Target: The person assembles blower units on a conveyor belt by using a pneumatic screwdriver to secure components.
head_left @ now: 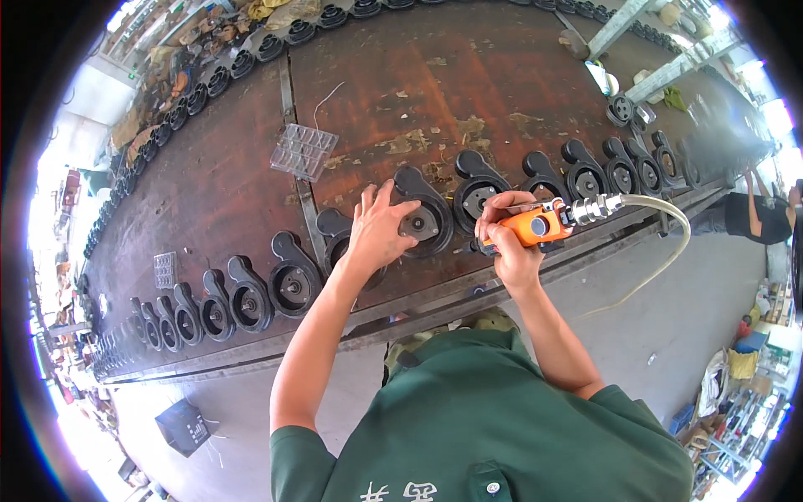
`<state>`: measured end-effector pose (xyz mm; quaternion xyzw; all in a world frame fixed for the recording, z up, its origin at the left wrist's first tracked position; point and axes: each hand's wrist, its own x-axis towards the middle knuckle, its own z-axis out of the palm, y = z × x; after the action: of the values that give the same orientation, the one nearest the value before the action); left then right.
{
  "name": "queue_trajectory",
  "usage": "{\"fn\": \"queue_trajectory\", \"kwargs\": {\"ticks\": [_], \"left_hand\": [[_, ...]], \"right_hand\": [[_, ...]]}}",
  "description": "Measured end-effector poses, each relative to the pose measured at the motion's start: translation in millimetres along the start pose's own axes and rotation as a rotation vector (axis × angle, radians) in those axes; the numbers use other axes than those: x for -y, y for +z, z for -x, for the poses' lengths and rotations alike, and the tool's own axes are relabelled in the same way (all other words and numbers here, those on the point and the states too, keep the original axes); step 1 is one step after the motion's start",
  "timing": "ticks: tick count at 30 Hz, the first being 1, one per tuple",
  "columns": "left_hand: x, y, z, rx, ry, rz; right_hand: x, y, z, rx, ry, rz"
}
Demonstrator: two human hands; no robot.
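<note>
My left hand point(378, 224) rests with fingers spread on a black round housing point(435, 211) that has a rounded neck and a grey metal disc in its middle. Thumb and index finger reach over the disc; the other fingers lie toward the neck. In my right hand point(514, 255) is an orange air tool point(535, 226), with a metal coupling point(595, 209) and a pale hose point(682, 243) on its right end. The tool hangs just right of that housing, in front of a neighbouring housing point(478, 197). Its working tip is hidden by my fingers.
More black housings point(294, 284) stand in a row along the table's near edge. A clear compartment tray point(304, 152) and a smaller one point(166, 270) lie on the worn brown table point(376, 100). Black parts point(301, 32) line the far edge. Another person point(757, 209) stands at far right.
</note>
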<state>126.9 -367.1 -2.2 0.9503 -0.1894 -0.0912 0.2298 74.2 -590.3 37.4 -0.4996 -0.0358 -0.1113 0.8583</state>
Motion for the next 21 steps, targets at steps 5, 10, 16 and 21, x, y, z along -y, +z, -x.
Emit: {"fn": "queue_trajectory", "kwargs": {"ticks": [5,10,16,21], "left_hand": [[-12,-3,-1,-0.068,-0.008,-0.136],[-22,1,0,-0.065,-0.057,-0.162],[-7,-6,-1,-0.047,0.027,-0.142],[-4,-9,-3,-0.047,0.073,-0.166]], "right_hand": [[-11,13,-16,0.02,0.003,-0.018],[-17,26,-32,0.029,-0.008,-0.034],[-19,26,-37,-0.006,-0.017,-0.028],[-27,27,-40,-0.086,-0.009,-0.041]]}}
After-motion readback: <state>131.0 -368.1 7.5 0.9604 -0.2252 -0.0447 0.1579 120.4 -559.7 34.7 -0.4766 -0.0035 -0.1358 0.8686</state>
